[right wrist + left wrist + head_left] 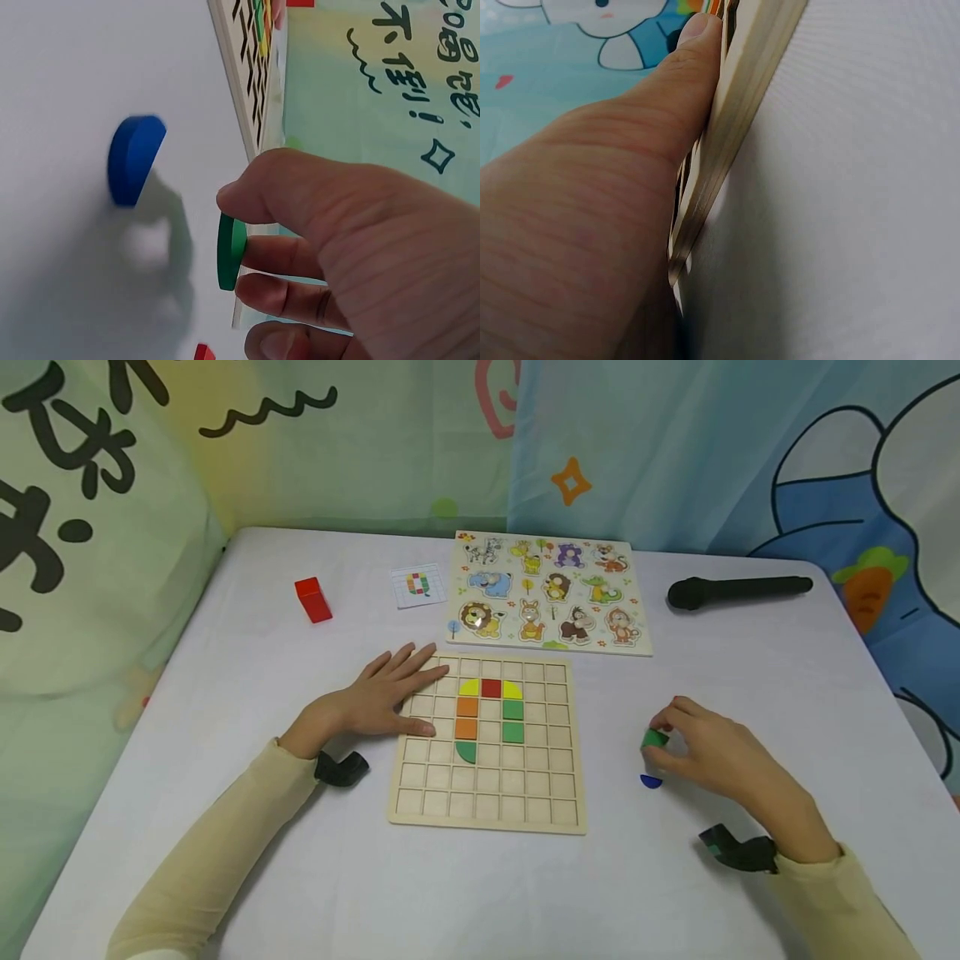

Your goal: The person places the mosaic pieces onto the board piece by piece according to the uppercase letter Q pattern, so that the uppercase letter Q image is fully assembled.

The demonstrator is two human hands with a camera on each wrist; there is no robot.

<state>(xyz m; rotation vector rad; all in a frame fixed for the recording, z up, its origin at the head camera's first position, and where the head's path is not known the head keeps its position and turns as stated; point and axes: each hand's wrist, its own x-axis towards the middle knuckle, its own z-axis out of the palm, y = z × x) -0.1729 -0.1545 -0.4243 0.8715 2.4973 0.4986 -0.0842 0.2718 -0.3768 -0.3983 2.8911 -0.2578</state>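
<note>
My left hand (382,693) rests with spread fingers on the left edge of a wooden grid board (487,810); its thumb also shows in the left wrist view. Yellow quarter-round pieces, a red square (491,688), orange squares (467,728), green squares (513,732) and a green quarter-round piece (466,752) lie in the grid. Right of the board, my right hand (712,752) pinches a green piece (232,251) with a curved edge between thumb and fingers. On the table just below that hand lies a blue half-round piece (135,161).
Behind the board lie an animal puzzle (551,593) and a small pattern card (418,586). A red block (313,600) is at the back left, a black microphone (738,592) at the back right. Another small red piece (202,352) peeks in beyond my right fingers.
</note>
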